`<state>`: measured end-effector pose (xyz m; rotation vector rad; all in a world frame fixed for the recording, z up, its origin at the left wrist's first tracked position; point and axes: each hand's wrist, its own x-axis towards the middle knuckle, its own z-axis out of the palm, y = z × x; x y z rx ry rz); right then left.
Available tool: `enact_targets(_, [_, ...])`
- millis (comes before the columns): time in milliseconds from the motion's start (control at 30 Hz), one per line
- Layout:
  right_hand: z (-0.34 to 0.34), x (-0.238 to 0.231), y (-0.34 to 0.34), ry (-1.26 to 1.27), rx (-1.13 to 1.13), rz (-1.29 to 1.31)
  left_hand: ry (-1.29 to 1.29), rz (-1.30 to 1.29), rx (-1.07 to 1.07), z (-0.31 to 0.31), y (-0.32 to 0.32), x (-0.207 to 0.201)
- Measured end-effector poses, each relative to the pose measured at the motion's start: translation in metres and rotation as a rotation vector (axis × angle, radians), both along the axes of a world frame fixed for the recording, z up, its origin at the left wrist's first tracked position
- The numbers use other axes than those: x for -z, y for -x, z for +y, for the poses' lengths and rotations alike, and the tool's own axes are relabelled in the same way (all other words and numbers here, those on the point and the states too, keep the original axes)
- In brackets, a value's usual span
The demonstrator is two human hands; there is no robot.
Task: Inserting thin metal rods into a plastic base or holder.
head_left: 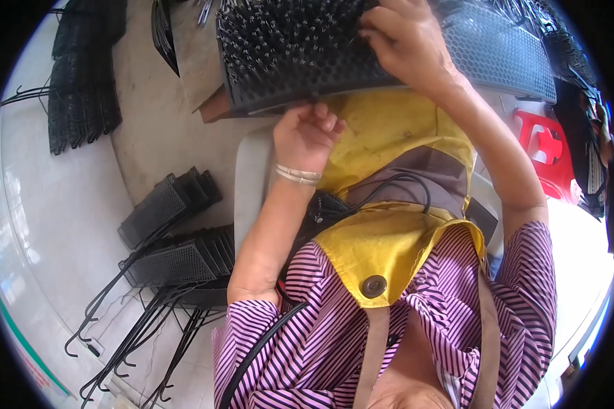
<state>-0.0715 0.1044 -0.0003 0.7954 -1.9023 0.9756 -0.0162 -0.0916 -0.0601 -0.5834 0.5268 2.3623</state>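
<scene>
A black perforated tray (273,103) lies in front of me, its left part packed with small upright black pieces (286,48) that have shiny tips. My right hand (408,44) reaches over the tray with its fingers bent together among the pieces at the right of that packed area. Whatever is between those fingertips is too small to make out. Just below the tray's near edge, my left hand (311,133) is palm up with curled fingers. Its fingertips are close to the edge, and what they pinch, if anything, cannot be made out.
A bare perforated grey panel (501,51) extends to the right. Stacked black mesh racks with long hooked rods (177,266) rest on the floor at left, and more black racks (82,102) are at far left. A red plastic stool (546,153) stands at right. A yellow apron (389,129) covers my lap.
</scene>
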Motion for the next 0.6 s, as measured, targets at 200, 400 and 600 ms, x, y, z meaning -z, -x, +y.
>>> enact_targets(200, [-0.002,0.01,0.001,-0.129,0.177,0.049,0.121,0.121,-0.037,0.004,0.001,-0.013])
enact_targets(400, [-0.002,-0.04,-0.031,-0.244,0.395,-0.087,0.337,0.109,-0.068,-0.006,-0.002,-0.008])
enact_targets(600, [0.035,-0.025,-0.095,-0.223,0.271,-0.196,0.396,-0.015,-0.018,-0.013,-0.03,-0.04])
